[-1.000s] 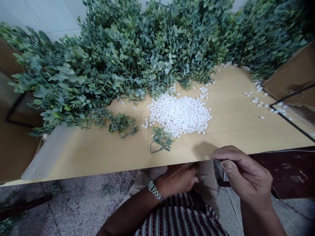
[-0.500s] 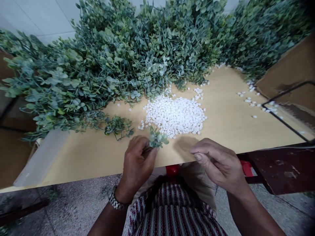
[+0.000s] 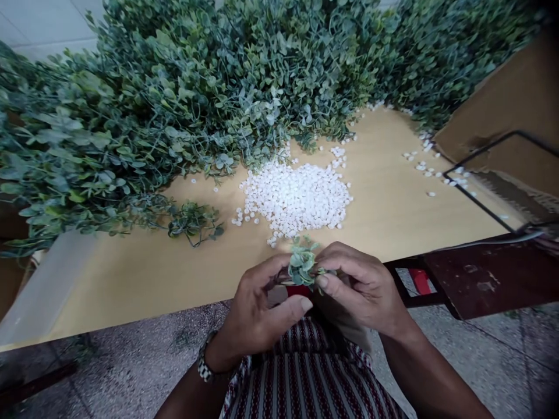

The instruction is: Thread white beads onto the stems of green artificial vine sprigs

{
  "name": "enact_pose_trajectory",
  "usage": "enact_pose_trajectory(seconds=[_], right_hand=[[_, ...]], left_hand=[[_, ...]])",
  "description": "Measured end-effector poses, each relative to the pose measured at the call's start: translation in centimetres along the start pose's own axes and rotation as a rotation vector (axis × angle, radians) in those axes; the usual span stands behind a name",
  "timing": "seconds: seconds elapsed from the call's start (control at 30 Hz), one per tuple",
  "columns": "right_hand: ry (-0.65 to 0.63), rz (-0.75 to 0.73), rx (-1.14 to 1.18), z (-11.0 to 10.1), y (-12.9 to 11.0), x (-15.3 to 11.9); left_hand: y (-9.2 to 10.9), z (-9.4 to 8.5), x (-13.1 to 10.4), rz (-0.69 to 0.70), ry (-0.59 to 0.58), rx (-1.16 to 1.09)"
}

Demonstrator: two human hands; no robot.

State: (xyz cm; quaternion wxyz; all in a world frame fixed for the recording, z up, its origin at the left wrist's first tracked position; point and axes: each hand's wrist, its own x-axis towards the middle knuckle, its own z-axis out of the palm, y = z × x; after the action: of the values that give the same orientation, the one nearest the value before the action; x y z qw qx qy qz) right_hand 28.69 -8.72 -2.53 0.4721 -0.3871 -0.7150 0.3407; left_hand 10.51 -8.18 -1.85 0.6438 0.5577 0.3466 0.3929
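One small, green, leafy sprig (image 3: 302,265) — pinched by your right hand (image 3: 364,288), your left hand (image 3: 259,314) cupped alongside, grip unclear — near the white, bead-like pieces (image 3: 301,198), apparently for two-handed steadying.

From the wearer's side, the table (image 3: 393,215) lies bare toward two o'clock, a lane between the white bead pile (image 3: 301,195) and the wire frame (image 3: 478,201); at twelve, massed foliage (image 3: 244,87) blocks the back.

Dim, cool light | glare on white pieces (image 3: 305,196) | floor (image 3: 144,355) darker | upper-right corner black | slight softness | wide-angle edge stretch
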Motion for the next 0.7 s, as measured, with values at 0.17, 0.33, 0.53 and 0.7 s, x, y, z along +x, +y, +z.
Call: enact_pose_trajectory(seconds=[0.17, 0.33, 0.53, 0.7], right_hand=[[-0.098, -0.039, -0.069, -0.5, 0.0, -0.7], [0.009, -0.006, 0.047, -0.2, -0.1, -0.6], [0.143, 0.122, 0.222, 0.7, 0.1, -0.7], [0.227, 0.214, 0.289, 1.6, 0.8, -0.9]], left_hand=[[0.8, 0.1, 0.4, -0.066, 0.013, 0.04], [0.1, 0.8, 0.4, -0.035, 0.102, -0.015], [-0.6, 2.0, 0.5, -0.059, 0.096, -0.14], [0.1, 2.5, 0.9, -0.032, 0.164, 0.056]])
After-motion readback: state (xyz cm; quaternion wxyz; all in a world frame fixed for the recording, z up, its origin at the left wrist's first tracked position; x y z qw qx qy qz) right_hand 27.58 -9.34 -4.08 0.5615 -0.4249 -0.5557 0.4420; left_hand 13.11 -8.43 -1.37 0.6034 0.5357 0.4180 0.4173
